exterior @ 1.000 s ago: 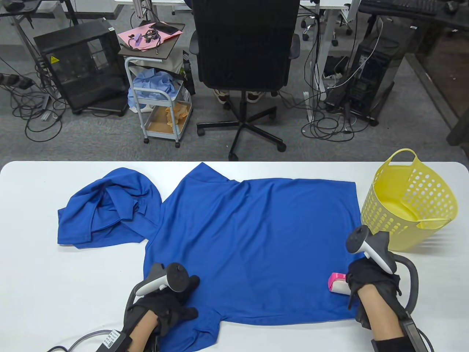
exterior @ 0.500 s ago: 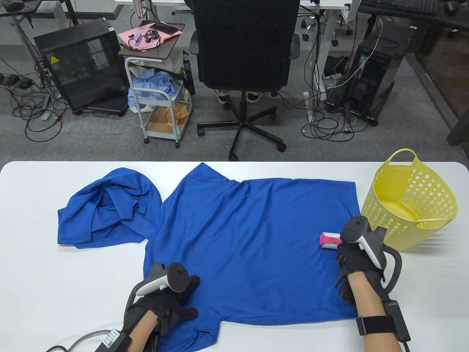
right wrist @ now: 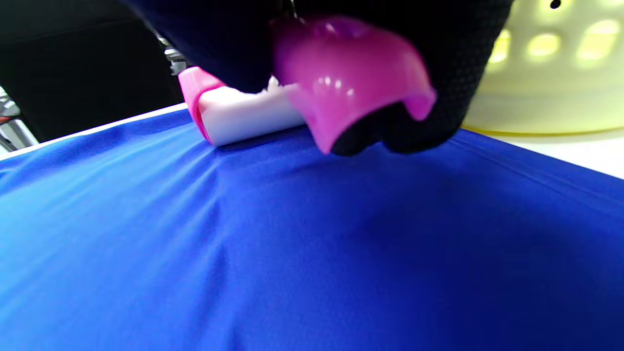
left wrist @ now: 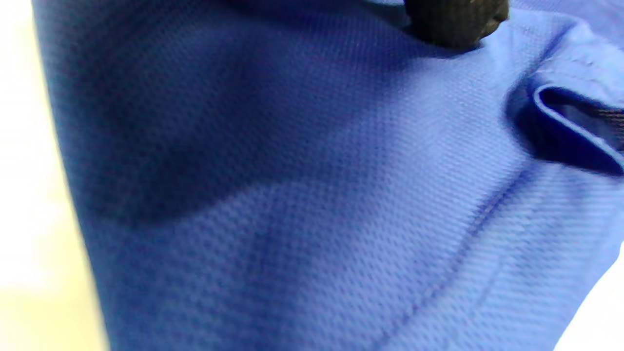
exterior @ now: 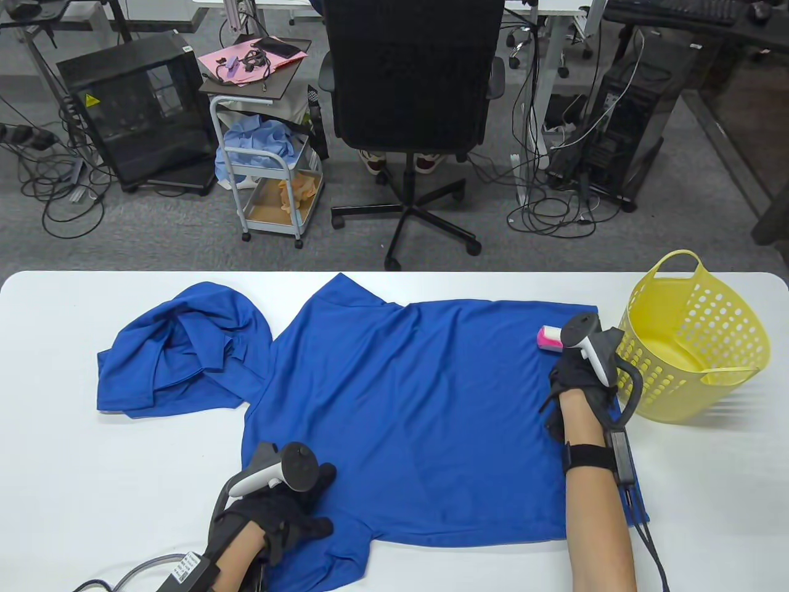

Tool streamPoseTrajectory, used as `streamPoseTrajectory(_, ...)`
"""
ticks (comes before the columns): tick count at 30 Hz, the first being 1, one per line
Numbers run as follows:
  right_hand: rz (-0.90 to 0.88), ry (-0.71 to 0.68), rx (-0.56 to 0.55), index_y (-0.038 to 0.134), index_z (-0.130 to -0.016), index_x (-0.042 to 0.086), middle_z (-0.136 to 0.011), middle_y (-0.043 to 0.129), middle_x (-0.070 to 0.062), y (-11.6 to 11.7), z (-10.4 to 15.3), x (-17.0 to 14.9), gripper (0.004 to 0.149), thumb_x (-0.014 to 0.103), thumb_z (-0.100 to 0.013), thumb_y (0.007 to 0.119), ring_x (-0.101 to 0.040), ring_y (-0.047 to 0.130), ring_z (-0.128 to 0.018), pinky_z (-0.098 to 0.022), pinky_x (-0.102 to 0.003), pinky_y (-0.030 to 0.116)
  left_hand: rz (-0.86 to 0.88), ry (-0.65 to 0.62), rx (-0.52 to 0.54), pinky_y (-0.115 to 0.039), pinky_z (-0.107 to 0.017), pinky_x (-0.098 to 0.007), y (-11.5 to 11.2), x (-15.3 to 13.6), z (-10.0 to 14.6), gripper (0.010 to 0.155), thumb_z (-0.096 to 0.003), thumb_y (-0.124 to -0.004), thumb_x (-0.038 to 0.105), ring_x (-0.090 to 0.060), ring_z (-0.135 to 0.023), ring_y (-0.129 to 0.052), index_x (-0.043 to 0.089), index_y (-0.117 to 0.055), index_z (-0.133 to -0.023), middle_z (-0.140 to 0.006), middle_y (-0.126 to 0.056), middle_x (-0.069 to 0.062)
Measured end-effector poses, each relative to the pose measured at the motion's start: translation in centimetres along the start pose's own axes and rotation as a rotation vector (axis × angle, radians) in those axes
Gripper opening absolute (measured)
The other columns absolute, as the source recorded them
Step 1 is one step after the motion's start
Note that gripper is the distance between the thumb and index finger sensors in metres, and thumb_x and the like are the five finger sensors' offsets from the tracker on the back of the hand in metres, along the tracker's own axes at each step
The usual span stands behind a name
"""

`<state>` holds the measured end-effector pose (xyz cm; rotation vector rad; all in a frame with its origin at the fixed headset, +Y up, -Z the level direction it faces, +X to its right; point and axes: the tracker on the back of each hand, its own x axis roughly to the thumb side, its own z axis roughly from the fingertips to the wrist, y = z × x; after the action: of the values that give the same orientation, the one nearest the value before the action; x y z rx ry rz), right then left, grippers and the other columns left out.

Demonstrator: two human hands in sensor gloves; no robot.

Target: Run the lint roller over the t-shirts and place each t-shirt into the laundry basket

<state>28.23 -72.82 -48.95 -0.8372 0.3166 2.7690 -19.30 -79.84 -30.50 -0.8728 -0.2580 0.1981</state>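
Step in hand: rolling the lint roller (exterior: 550,339) over the spread t-shirt (exterior: 425,419), at present near its far right corner, close to the laundry basket (exterior: 693,345).
Right hand (exterior: 579,376): fingers curled round the pink handle of the roller, white roll lying flat against the cloth in the right wrist view.
Left hand (exterior: 277,512): resting flat on the near left part of the shirt by the sleeve, fingers roughly straight, gripping nothing, pinning the cloth.
Doing it well: press lightly and evenly, keep the roll square to the cloth, run straight strokes side by side so no strip gets missed; hold the left hand down so the shirt does not drag or bunch; probably best to stop short of the hem, or the sticky roll may lift the edge.
Shirt fabric: bright blue, fine knit mesh with tiny pits seen in the left wrist view, thin and limp, faint ripples ahead of the roll; likely to crease under a hard push.
Roller: short white cylinder, pink end cap, glossy pink curved handle.
Basket: soft-looking yellow plastic, round, perforated wall, loop handles, standing on the bench (exterior: 74,444) just right of the shirt, nothing visible inside.
Second shirt (exterior: 179,357): same blue, crumpled in a heap at the left, touching the spread one.
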Motion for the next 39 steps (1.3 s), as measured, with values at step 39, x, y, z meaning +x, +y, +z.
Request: streamPoseTrajectory(39,-0.21,-0.071,-0.235,0.055,-0.102,0.035,-0.106,0.074,-0.008,0.2,16.1,-17.6,0.058,0.024,-0.05,0.079,-0.029,0.088,-0.082,-0.059,-0.047,0.083,-0.015,0.011,0.02,-0.006,-0.061,-0.074,-0.1,-0.1,0.1,0.085,-0.0539,-0.062,0.06,-0.04,-0.095,0.021,0.043,0.003,-0.105,-0.106,0.021,0.002)
